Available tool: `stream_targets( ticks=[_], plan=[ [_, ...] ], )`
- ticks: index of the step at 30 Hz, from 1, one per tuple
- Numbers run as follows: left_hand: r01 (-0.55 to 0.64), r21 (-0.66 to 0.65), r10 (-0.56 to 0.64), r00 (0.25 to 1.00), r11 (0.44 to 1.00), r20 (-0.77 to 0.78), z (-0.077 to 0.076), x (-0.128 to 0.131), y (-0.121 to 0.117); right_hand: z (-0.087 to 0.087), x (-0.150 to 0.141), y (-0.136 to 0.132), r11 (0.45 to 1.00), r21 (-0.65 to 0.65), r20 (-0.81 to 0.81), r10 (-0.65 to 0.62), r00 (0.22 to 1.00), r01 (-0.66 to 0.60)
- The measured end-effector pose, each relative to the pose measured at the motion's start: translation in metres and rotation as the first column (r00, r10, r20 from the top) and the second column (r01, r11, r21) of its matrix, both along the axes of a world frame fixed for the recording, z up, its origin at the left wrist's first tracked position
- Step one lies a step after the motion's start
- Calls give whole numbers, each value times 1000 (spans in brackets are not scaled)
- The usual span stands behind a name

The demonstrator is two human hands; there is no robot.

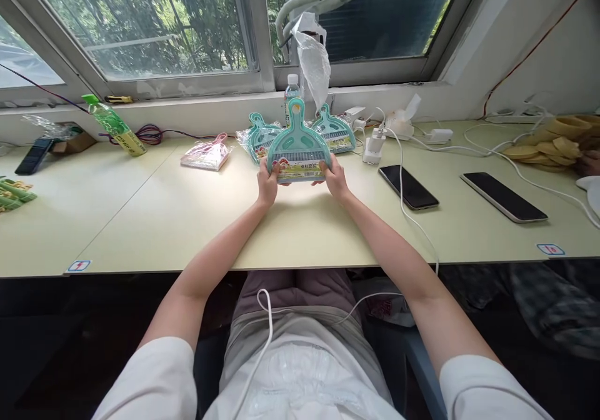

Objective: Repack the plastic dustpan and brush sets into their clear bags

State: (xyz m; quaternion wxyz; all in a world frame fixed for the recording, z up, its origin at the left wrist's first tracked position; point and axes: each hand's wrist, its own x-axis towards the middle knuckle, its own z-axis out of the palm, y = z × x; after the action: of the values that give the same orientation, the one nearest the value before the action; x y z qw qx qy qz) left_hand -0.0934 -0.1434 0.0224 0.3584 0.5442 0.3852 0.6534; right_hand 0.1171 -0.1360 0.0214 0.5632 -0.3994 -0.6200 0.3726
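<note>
I hold a teal plastic dustpan-and-brush set (298,140) upright over the desk (187,220), handle pointing up, a printed label along its lower edge. My left hand (267,183) grips its lower left corner and my right hand (334,178) grips its lower right corner, fingers wrapped round the edge. Behind it lie two more teal sets (257,134), wrapped in clear plastic. A pink set (207,155) in its bag lies to the left.
Two black phones (409,187) (503,197) lie on the right, with white chargers (374,147) and cables. A green bottle (114,124) lies at the left, a water bottle (291,89) and a clear bag (313,60) by the window. Yellow items (553,142) are piled far right.
</note>
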Motion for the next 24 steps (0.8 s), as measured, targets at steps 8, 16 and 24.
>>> stream_targets(
  ticks=[8,16,24],
  plan=[
    [-10,-37,11,999,999,32,-1,1,2,6,-3,-7,998,-26,79,-57,995,60],
    [-7,-47,9,999,999,39,-5,-1,6,9,-5,-12,993,-75,71,-81,994,87],
    [-1,-62,4,999,998,34,-4,-1,6,6,-5,-12,993,-79,94,-75,993,83]
  ],
)
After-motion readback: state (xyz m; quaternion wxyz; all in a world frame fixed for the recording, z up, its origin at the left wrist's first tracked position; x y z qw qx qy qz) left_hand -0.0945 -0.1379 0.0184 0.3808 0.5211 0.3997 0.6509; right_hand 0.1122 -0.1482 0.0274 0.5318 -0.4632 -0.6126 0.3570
